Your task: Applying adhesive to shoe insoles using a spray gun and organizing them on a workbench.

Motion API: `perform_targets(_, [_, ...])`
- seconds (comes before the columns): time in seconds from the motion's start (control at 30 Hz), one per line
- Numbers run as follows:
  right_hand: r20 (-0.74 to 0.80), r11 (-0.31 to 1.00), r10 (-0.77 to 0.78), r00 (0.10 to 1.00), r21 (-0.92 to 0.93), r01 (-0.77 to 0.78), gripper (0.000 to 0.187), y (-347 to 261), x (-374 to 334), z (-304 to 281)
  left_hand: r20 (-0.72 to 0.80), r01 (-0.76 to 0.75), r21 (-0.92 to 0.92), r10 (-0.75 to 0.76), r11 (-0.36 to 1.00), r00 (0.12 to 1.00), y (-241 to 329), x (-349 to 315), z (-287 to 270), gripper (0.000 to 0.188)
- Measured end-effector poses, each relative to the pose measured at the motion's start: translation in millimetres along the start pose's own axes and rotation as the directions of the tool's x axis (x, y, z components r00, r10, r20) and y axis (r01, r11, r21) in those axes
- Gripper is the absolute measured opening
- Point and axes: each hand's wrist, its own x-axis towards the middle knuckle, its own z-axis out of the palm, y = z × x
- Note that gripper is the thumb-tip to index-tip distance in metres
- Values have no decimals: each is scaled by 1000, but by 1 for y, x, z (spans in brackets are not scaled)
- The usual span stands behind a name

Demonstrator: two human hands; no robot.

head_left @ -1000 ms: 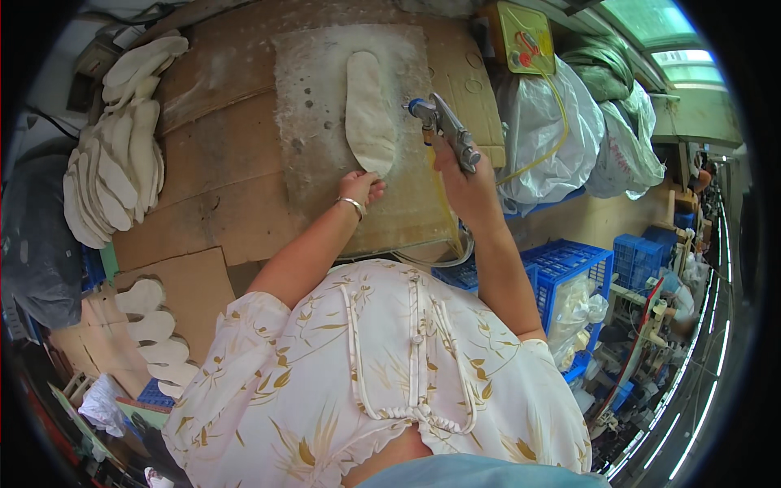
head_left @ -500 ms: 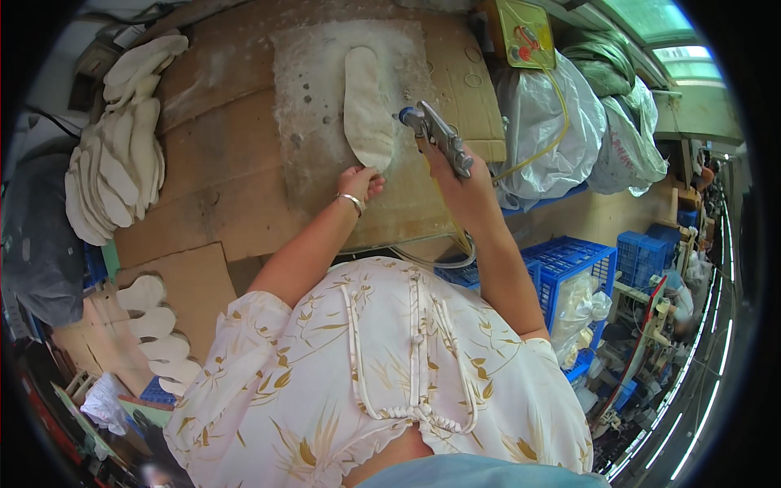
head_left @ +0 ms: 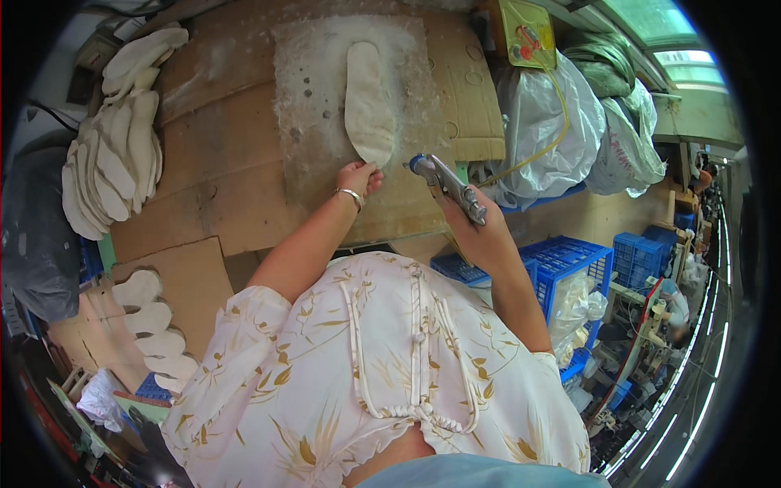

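A cream insole [head_left: 368, 102] lies flat on a stained, whitish sheet [head_left: 305, 122] that rests on cardboard. The near, rounded end of the insole is pinched between the fingertips of my left hand [head_left: 358, 179], which is closed. My right hand [head_left: 480, 232] is wrapped round a silver spray gun [head_left: 455, 191] with a blue-ringed nozzle. The nozzle stands apart from the insole, to the right of its near end, and tilts toward it. The lower part of the gun is hidden by my palm.
Piled insoles [head_left: 110, 163] lie at the left, and several more overlap on a lower cardboard [head_left: 187, 268]. A yellow container [head_left: 525, 32] with a hose stands at the far right beside filled plastic bags [head_left: 549, 122]. Blue crates [head_left: 569, 260] are near my right arm.
My right hand has drawn the spray gun nearer to me and slightly right, away from the insole's middle. My left hand stays at the insole's near end.
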Motion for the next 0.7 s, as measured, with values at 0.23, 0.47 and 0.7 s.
perform_targets(0.23, [69, 999, 38, 997, -17, -36, 20, 12, 1, 0, -13, -20, -22, 20, 1000, 1000, -1, 1, -3, 13])
perform_targets(0.47, [-33, 998, -55, 998, 20, 56, 20, 1, 41, 9, -15, -16, -13, 16, 1000, 1000, -3, 3, -5, 14])
perform_targets(0.7, [-133, 988, -142, 981, 36, 148, 24, -16, 76, 7, -23, -15, -10, 14, 1000, 1000, -3, 3, -4, 15])
